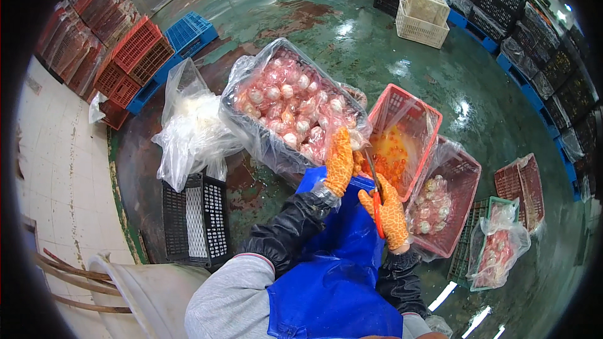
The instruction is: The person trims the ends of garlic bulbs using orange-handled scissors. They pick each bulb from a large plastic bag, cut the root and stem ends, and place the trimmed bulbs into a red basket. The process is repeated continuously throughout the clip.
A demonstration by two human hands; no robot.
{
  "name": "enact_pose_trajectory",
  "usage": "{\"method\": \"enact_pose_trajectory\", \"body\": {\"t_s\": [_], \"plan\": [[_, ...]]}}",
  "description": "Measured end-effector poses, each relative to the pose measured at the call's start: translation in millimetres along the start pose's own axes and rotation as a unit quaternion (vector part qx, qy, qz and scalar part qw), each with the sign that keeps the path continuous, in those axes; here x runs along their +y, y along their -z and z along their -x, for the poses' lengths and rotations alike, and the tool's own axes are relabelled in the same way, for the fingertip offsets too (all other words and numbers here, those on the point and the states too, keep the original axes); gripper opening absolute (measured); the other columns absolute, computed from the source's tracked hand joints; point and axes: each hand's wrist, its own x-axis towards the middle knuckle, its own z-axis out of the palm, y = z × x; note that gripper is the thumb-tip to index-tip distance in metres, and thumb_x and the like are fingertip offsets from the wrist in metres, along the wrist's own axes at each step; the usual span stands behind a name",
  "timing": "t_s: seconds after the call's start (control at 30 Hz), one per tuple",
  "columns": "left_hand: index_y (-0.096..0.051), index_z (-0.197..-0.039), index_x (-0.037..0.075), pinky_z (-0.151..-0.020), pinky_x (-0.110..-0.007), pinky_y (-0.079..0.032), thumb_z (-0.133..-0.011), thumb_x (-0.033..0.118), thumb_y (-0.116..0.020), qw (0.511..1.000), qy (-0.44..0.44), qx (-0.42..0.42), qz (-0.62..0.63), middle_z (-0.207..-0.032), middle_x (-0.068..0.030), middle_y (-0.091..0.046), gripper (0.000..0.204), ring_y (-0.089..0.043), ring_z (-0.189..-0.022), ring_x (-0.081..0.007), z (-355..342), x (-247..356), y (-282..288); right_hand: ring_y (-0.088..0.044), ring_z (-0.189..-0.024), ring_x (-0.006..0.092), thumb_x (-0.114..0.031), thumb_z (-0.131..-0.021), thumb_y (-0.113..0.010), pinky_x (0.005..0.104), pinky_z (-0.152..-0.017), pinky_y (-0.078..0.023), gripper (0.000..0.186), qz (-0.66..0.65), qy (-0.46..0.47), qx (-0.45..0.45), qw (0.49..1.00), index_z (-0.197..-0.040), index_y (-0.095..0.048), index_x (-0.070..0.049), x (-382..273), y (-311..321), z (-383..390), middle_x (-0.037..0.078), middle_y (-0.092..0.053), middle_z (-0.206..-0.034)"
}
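Note:
My left hand (pixel 340 164), in an orange patterned glove, is closed at the near right corner of a dark crate (pixel 276 162) lined with clear plastic. Its fingers seem to grip a pale egg-like ball (pixel 357 140), partly covered by glove and film. Many whitish balls (pixel 289 97) fill that crate among pinkish film. Gloved alike, my right hand (pixel 392 216) is wrapped round scissors (pixel 378 204) with red-orange handles, their blades pointing up toward the left hand. Just beyond the blades, a red crate (pixel 422 108) lined with film holds orange yolk-like balls (pixel 391 154) in yellowish liquid.
Right of the red crate stands another reddish crate (pixel 461 216) with wrapped pale balls. A green crate (pixel 474 276) lies further right. At left are heaped clear plastic (pixel 196 125) and a black crate (pixel 182 220). Stacked crates line both sides of the wet green floor (pixel 352 44).

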Motion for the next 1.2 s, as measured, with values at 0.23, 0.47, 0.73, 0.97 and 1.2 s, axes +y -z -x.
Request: {"method": "enact_pose_trajectory", "body": {"t_s": [0.23, 0.47, 0.73, 0.97, 1.2], "plan": [[-0.055, -0.109, 0.004, -0.068, -0.027, -0.045, -0.099, 0.027, -0.047, 0.981, -0.143, -0.012, -0.127, -0.090, -0.0065, -0.057, 0.026, -0.053, -0.080, -0.0123, 16.2, -11.1, -15.9, -0.056, -0.079, 0.0144, -0.025, -0.080, -0.074, 0.0282, -0.072, -0.047, 0.054, -0.079, -0.034, -0.028, 0.996, -0.123, -0.054, 0.000, -22.9, -1.6, -4.6, 0.008, -0.061, -0.090], [-0.054, -0.113, 0.005, -0.070, -0.033, -0.048, -0.098, 0.034, -0.047, 0.930, -0.256, -0.017, -0.262, -0.092, -0.0133, -0.062, 0.034, -0.060, -0.080, -0.0228, 32.7, 3.0, -26.2, -0.058, -0.072, 0.0121, -0.023, -0.082, -0.072, 0.0274, -0.069, -0.048, 0.050, -0.061, 0.031, 0.011, 0.998, -0.122, -0.054, 0.001, 3.6, -5.6, -6.4, 0.007, -0.062, -0.080], [-0.056, -0.095, 0.012, -0.027, -0.025, -0.026, -0.097, 0.051, -0.038, 0.983, 0.097, -0.125, -0.092, -0.048, -0.0016, -0.048, 0.044, -0.038, -0.030, -0.0112, 20.3, 20.8, -21.2, -0.057, -0.057, 0.0105, -0.030, -0.089, -0.064, 0.0238, -0.050, -0.046, 0.043, -0.272, -0.208, -0.129, 0.931, -0.118, -0.056, 0.000, -30.2, 30.8, -3.7, 0.005, -0.062, -0.076], [-0.059, -0.091, 0.011, -0.030, -0.024, -0.036, -0.094, 0.044, -0.050, 0.967, 0.204, -0.140, 0.062, -0.056, -0.0017, -0.054, 0.035, -0.042, -0.033, -0.0101, 10.2, 33.2, -33.1, -0.047, -0.048, 0.0105, -0.054, -0.095, -0.040, 0.0214, -0.040, -0.041, 0.062, -0.511, -0.202, -0.180, 0.816, -0.116, -0.055, 0.002, 4.1, 26.9, -15.4, 0.007, -0.057, -0.070], [-0.058, -0.102, 0.006, -0.037, -0.029, -0.040, -0.091, 0.041, -0.058, 0.981, 0.067, -0.035, -0.176, -0.069, -0.0049, -0.059, 0.037, -0.055, -0.049, -0.0152, -25.2, -12.2, -36.4, -0.052, -0.049, 0.0138, -0.054, -0.095, -0.041, 0.0244, -0.043, -0.045, 0.055, -0.531, -0.230, -0.186, 0.794, -0.107, -0.058, -0.003, 24.5, 13.4, -44.4, 0.013, -0.061, -0.073]]}}
